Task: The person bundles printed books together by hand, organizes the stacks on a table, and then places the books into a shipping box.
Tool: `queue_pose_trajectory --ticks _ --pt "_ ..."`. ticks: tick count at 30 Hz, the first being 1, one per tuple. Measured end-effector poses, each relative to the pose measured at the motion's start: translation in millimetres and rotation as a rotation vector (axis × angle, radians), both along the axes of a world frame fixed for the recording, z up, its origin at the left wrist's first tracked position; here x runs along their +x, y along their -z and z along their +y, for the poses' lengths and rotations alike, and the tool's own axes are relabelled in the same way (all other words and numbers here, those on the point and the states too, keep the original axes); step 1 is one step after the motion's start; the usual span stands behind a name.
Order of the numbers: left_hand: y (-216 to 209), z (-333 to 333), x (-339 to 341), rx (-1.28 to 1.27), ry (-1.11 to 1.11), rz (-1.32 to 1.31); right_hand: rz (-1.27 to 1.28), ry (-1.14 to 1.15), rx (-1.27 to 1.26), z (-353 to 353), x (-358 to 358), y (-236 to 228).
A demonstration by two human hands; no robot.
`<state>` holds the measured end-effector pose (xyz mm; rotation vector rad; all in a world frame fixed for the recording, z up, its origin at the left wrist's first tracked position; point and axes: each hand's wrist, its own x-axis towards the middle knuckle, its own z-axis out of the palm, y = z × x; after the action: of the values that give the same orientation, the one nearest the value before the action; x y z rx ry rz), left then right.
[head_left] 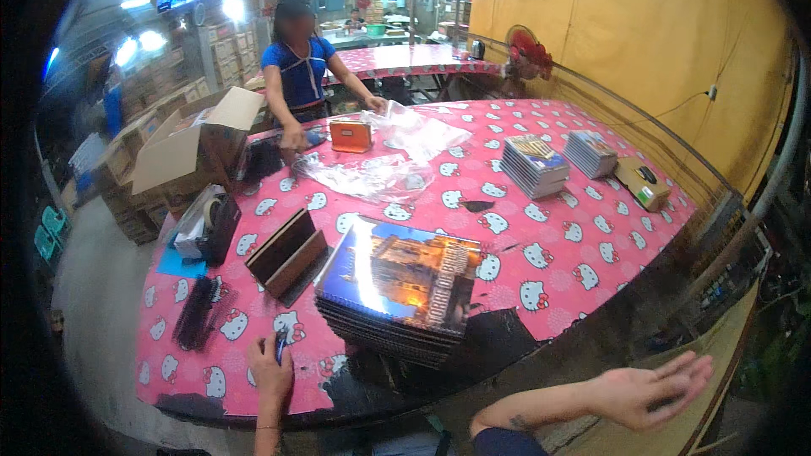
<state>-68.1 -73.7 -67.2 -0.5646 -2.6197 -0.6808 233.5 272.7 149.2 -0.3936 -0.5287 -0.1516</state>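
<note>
My left hand is closed around a slim blue tool, perhaps a pen or a cutter, over the table's near edge. My right hand is off the table at the right, empty, its fingers stretched out and palm turned up. Between the two, a tall stack of spiral-bound notebooks stands near the edge, its glossy top cover showing a lit building. Left of the stack sits a brown angled stand. A bundle of black coils or bristles lies left of my left hand.
A pink patterned cloth covers the table, with black bare patches. Opposite, a person in blue handles clear plastic beside an orange stand. Smaller notebook stacks stand at right, a tape dispenser and open carton at left.
</note>
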Motion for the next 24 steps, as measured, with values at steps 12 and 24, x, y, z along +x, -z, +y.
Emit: queue_pose_trajectory --ticks 12,24 --pt "-5.1 5.6 2.3 -0.025 0.007 0.032 -0.48 -2.01 0.323 209.7 -47.9 -18.5" --pt "-4.4 2.0 1.8 0.013 -0.017 -0.002 -0.85 -2.171 0.011 205.8 -121.0 -44.9"
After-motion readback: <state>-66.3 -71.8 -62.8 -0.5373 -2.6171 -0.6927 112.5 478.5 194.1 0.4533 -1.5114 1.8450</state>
